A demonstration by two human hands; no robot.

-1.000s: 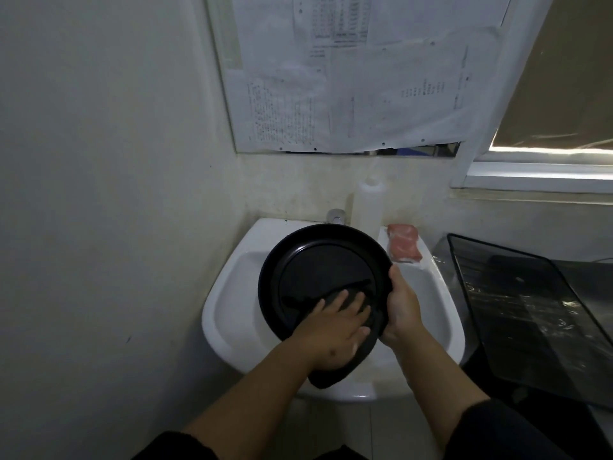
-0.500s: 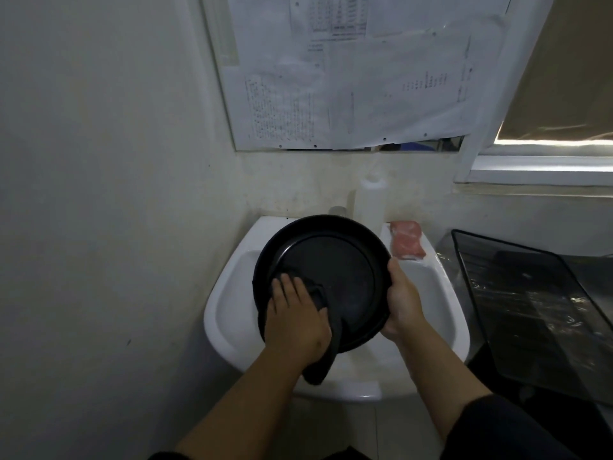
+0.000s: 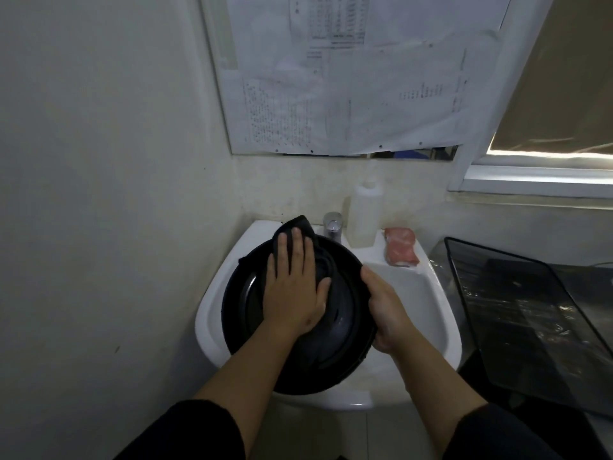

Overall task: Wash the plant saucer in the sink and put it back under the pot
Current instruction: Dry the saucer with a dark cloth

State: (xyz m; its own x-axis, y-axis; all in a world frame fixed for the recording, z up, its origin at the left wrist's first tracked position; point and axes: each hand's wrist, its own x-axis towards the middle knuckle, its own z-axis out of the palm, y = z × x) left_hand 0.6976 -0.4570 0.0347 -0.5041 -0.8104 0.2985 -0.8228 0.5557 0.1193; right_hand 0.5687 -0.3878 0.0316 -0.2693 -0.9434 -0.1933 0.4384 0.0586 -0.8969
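The left hand point(image 3: 293, 287) had swept its dark cloth point(image 3: 298, 227) from the saucer's point(image 3: 335, 353) lower left to its upper rim, fingers flat; the right hand point(image 3: 384, 310) gripped the right edge over the sink point(image 3: 428, 293). Wiping seemed ongoing.

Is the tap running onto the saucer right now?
Apparently off: no stream shows below the tap. The left hand presses a dark cloth flat on the saucer.
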